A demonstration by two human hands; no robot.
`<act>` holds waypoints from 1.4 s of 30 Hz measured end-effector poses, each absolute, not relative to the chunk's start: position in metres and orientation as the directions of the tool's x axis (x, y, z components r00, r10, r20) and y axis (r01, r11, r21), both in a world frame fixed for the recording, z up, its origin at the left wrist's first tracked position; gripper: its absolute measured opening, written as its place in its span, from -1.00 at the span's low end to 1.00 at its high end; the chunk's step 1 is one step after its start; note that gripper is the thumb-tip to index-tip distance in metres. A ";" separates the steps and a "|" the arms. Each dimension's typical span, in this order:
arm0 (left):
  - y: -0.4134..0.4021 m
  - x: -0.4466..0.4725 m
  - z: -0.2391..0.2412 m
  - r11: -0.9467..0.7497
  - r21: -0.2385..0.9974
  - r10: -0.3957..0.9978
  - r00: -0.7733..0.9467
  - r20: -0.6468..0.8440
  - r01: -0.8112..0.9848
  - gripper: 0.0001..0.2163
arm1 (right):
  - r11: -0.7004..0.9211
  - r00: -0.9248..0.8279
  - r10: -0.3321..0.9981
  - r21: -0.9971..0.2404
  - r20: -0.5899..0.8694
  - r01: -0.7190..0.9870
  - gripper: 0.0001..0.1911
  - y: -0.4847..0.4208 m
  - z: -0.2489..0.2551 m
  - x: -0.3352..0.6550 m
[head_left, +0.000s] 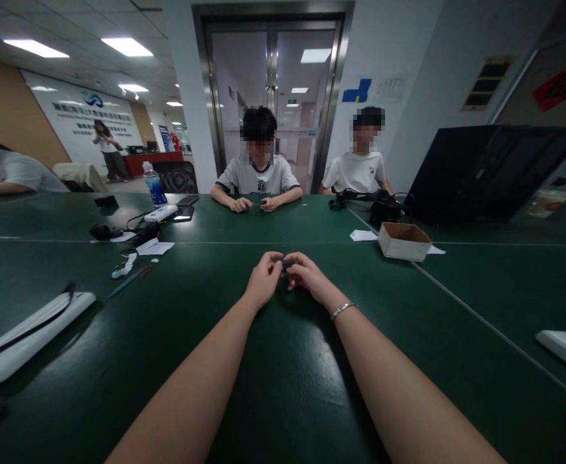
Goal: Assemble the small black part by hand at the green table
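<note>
Both forearms reach out over the dark green table. My left hand and my right hand meet fingertip to fingertip near the table's middle. Their fingers are curled and pinched together around a small dark item that is too small to name. A thin silver bracelet sits on my right wrist.
An open cardboard box stands to the right, with white paper beside it. At the left lie a white case, a water bottle, phones, cables and paper scraps. Two people sit across the table; another sits at far left. A black monitor stands at the right.
</note>
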State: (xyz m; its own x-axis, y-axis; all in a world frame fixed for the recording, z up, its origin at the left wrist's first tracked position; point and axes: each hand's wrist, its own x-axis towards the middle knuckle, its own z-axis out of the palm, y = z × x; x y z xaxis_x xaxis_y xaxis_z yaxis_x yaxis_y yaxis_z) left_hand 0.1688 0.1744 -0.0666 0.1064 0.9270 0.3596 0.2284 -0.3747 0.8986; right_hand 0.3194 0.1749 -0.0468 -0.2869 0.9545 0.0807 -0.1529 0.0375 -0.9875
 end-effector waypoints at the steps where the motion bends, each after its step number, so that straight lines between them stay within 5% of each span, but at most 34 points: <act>1: 0.175 0.168 -0.067 -0.372 0.902 0.928 0.102 0.358 0.217 -0.76 | 0.033 -0.291 0.953 -0.986 0.080 -0.163 -0.73 0.175 -0.047 0.320; 7: 0.177 0.167 -0.067 -0.363 0.913 0.932 0.086 0.353 0.186 -0.76 | -0.009 -0.271 0.962 -0.985 0.039 -0.172 -0.85 0.175 -0.047 0.320; 12: 0.177 0.168 -0.066 -0.368 0.903 0.929 0.048 0.367 0.222 -0.79 | 0.040 -0.282 0.954 -0.978 0.099 -0.207 -0.67 0.173 -0.045 0.321; 17: 0.176 0.168 -0.066 -0.362 0.906 0.932 0.053 0.360 0.221 -0.77 | 0.017 -0.280 0.958 -0.986 0.064 -0.168 -0.79 0.173 -0.045 0.321; 21: 0.176 0.169 -0.066 -0.365 0.907 0.931 0.059 0.361 0.212 -0.78 | 0.070 -0.271 0.955 -0.981 0.118 -0.180 -0.64 0.175 -0.047 0.320; 26: 0.177 0.169 -0.067 -0.370 0.910 0.929 0.073 0.363 0.187 -0.78 | 0.041 -0.265 0.961 -0.988 0.081 -0.151 -0.80 0.176 -0.048 0.320; 30: 0.175 0.169 -0.064 -0.365 0.909 0.931 0.073 0.357 0.201 -0.78 | 0.064 -0.256 0.961 -0.986 0.103 -0.157 -0.65 0.175 -0.048 0.320; 36: 0.174 0.170 -0.063 -0.359 0.919 0.933 0.079 0.350 0.164 -0.78 | 0.042 -0.248 0.966 -0.990 0.074 -0.132 -0.83 0.176 -0.048 0.319; 42: 0.175 0.169 -0.064 -0.352 0.917 0.936 0.084 0.342 0.186 -0.82 | 0.076 -0.256 0.961 -0.988 0.109 -0.136 -0.72 0.176 -0.050 0.319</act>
